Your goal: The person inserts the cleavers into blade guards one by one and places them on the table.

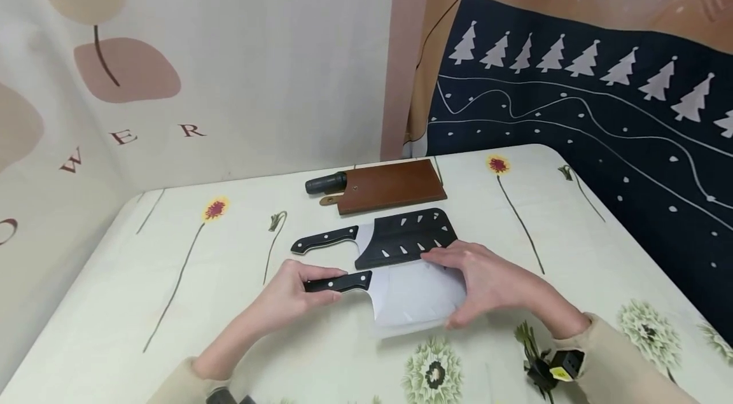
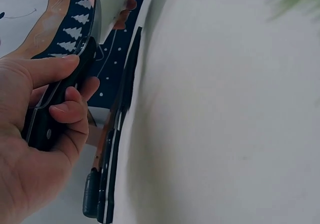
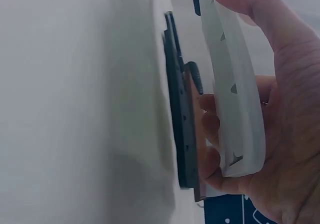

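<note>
A cleaver with a black riveted handle point(image 1: 359, 280) and its blade in a whitish translucent sheath point(image 3: 232, 89) is held above the table between both hands. My left hand point(image 1: 292, 292) grips the handle, fingers curled round it in the left wrist view. At the other end, my right hand point(image 1: 495, 277) holds the sheath across its width, thumb on one edge and fingers on the other. Small triangular slots show along the sheath. Just behind lies a second cleaver point(image 1: 326, 239), its blade in a black slotted sheath point(image 1: 403, 240). The held blade's edge is hidden inside its cover.
Behind the second cleaver lies a brown leather-like sheath point(image 1: 395, 188) with a dark handle point(image 1: 325, 183) sticking out to the left. A flower-printed cloth covers the table point(image 1: 229, 289). Pale curtain point(image 1: 286, 60) and dark tree-patterned fabric point(image 1: 572, 105) hang around it.
</note>
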Motion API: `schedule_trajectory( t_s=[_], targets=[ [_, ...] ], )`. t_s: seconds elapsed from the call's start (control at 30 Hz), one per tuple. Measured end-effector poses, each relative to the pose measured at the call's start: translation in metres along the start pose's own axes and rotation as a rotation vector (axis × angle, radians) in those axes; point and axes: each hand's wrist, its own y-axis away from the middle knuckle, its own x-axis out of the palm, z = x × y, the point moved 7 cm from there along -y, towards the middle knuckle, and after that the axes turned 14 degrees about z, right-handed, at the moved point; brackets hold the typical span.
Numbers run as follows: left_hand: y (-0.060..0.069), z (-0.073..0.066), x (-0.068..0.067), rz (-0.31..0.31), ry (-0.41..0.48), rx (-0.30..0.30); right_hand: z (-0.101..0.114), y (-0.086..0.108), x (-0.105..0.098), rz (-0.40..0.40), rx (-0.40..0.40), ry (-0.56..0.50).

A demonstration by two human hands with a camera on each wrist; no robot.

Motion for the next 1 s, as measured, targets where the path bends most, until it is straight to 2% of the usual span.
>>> schedule_trajectory(
  t_s=[0.23, 0.53, 0.67, 0.83, 1.0],
  targets=[
    [0.001, 0.003, 0.007, 0.008, -0.011, 0.007, -0.001, 0.003, 0.010, 0.007, 0.047, -0.006],
    [0.008, 0.011, 0.010, -0.004, -0.002, -0.014, 0.003, 0.001, 0.017, 0.005, 0.036, 0.003],
    [0.009, 0.017, 0.011, -0.043, -0.052, -0.036, 0.004, 0.000, 0.019, -0.006, 0.037, 0.010],
    [0.010, 0.023, 0.007, -0.106, -0.134, -0.093, 0.005, -0.003, 0.024, -0.023, 0.043, 0.046],
    [0.011, 0.023, 0.005, -0.121, -0.187, -0.097, 0.007, -0.005, 0.027, -0.043, 0.031, 0.097]
  ],
)
